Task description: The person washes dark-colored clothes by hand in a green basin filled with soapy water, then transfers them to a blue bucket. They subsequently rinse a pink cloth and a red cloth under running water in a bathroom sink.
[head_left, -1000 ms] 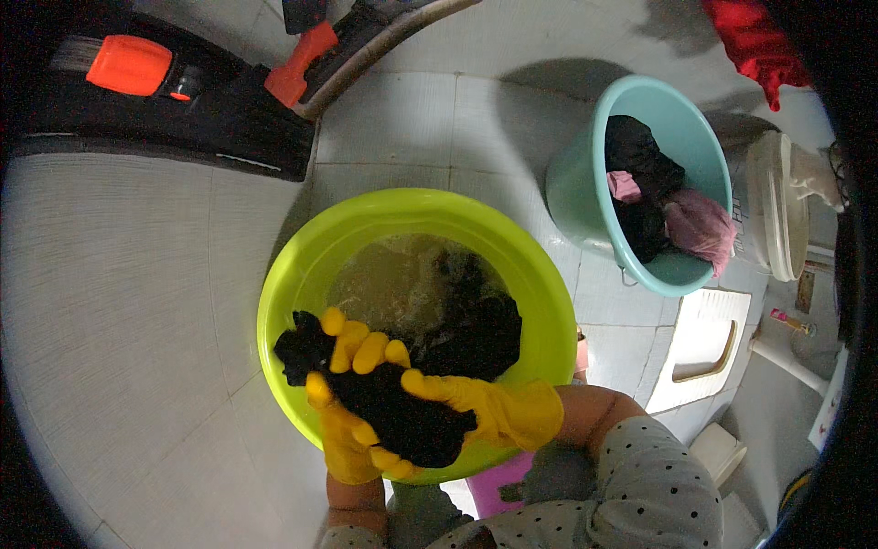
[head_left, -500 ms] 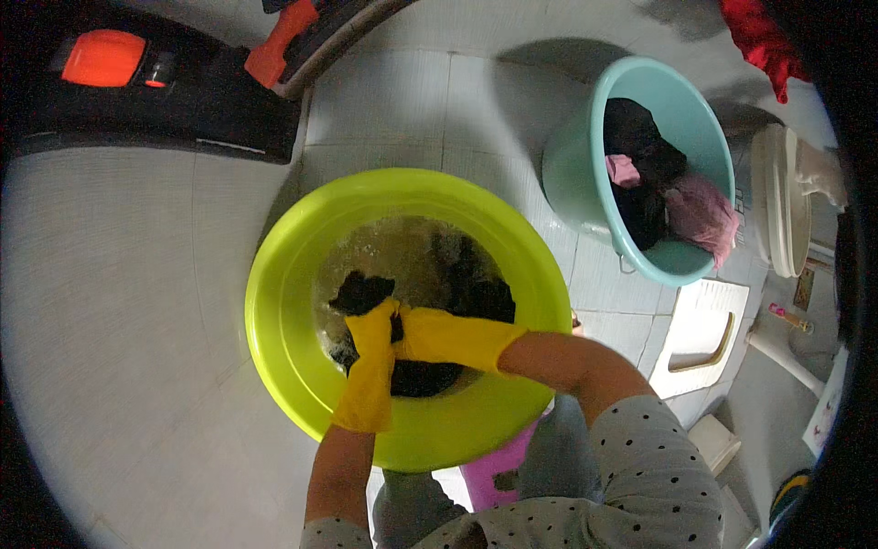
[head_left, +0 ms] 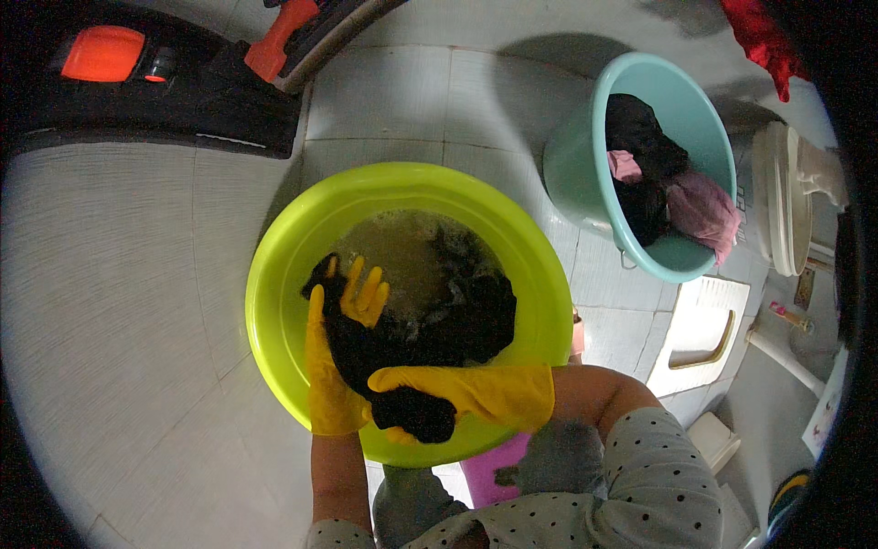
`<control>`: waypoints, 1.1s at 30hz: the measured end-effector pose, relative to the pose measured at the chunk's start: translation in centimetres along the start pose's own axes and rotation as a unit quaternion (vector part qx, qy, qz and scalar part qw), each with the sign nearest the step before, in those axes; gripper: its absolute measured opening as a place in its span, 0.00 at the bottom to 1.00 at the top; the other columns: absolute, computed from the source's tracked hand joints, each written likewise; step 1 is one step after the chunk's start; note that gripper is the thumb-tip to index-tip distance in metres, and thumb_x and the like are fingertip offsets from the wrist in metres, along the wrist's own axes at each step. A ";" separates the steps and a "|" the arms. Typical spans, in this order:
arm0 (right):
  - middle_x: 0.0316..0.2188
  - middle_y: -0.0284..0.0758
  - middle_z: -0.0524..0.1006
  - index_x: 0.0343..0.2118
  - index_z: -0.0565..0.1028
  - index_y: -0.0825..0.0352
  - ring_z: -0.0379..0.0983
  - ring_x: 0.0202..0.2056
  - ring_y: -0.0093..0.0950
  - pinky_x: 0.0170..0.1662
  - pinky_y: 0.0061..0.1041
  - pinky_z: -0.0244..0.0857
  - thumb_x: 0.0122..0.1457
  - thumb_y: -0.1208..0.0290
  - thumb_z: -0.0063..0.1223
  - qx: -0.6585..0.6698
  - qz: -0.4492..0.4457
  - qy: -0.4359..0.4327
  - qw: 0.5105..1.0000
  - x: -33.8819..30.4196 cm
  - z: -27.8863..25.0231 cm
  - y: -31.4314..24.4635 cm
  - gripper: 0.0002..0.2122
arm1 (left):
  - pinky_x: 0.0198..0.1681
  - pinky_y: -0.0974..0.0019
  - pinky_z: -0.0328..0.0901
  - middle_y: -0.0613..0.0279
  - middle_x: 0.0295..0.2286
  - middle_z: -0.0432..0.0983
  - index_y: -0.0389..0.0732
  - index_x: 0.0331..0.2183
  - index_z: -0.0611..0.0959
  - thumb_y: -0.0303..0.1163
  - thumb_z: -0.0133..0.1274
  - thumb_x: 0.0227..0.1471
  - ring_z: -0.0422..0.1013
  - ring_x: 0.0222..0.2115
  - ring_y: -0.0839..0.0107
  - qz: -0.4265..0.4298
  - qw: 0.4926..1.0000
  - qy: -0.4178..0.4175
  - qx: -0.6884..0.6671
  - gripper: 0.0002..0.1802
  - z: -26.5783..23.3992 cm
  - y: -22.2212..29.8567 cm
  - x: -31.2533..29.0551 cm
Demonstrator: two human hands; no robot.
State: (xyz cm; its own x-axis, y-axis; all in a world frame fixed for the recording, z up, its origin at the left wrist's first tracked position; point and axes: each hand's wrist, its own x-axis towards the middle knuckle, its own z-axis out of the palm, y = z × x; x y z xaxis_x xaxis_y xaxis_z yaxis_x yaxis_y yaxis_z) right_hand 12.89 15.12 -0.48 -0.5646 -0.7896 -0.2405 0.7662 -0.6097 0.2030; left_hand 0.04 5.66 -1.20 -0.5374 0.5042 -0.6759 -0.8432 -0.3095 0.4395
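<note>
A lime-green basin (head_left: 279,238) of murky, sudsy water stands in front of me, with wet black cloth (head_left: 439,334) in it. Both hands wear yellow rubber gloves. My left hand (head_left: 334,348) is at the basin's left side; a length of the cloth lies across its palm, between the upright thumb and the curled fingers. Nearer to me, my right hand (head_left: 457,389) grips the same cloth, and a bunched end bulges below its thumb over the near rim. The cloth runs from one hand to the other, and the rest lies in the water.
A pale teal bucket (head_left: 572,178) with black and pink clothes stands far right. Beside it are a white lidded pail (head_left: 777,201) and a white squat-toilet pan (head_left: 672,361). A black and orange object (head_left: 165,110) lies far left. Red cloth (head_left: 764,41) hangs top right.
My hands have moved apart. The left has turned so its fingers stand up with cloth across the palm; the right has come nearer me, drawing a bunch of cloth up from the water.
</note>
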 end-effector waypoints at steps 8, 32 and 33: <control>0.40 0.41 0.77 0.51 0.69 0.65 0.71 0.31 0.37 0.34 0.34 0.69 0.59 0.46 0.50 0.410 -0.073 -0.252 0.874 1.2 1.7 0.9 0.26 | 0.58 0.29 0.53 0.52 0.65 0.44 0.55 0.65 0.55 0.64 0.50 0.51 0.47 0.63 0.42 0.028 0.922 -0.372 -0.101 0.47 -1.6 -2.7 -2.3; 0.33 0.49 0.79 0.41 0.76 0.69 0.75 0.36 0.49 0.41 0.41 0.68 0.52 0.51 0.54 -0.743 -0.107 0.250 0.612 -0.2 -7.9 -2.2 0.23 | 0.47 0.60 0.65 0.56 0.32 0.77 0.36 0.28 0.80 0.35 0.55 0.50 0.70 0.39 0.62 -0.116 0.986 0.066 0.104 0.11 -5.8 -6.3 0.1; 0.34 0.49 0.78 0.43 0.75 0.69 0.75 0.37 0.48 0.42 0.40 0.68 0.53 0.49 0.53 -0.687 -0.167 0.259 0.658 -1.8 -6.5 -2.1 0.26 | 0.49 0.59 0.64 0.55 0.36 0.76 0.36 0.33 0.80 0.39 0.52 0.53 0.70 0.41 0.62 -0.128 0.985 0.075 0.093 0.14 -4.3 -6.2 -0.4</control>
State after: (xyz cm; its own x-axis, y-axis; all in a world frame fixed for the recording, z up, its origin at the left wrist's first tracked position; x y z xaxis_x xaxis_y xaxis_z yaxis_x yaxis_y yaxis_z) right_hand 14.32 18.30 -6.65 -0.8645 -0.2814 -0.4164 0.3798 0.1768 -0.9080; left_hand 5.42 3.87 -6.20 -0.3160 0.4166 -0.8524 -0.9416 -0.0277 0.3356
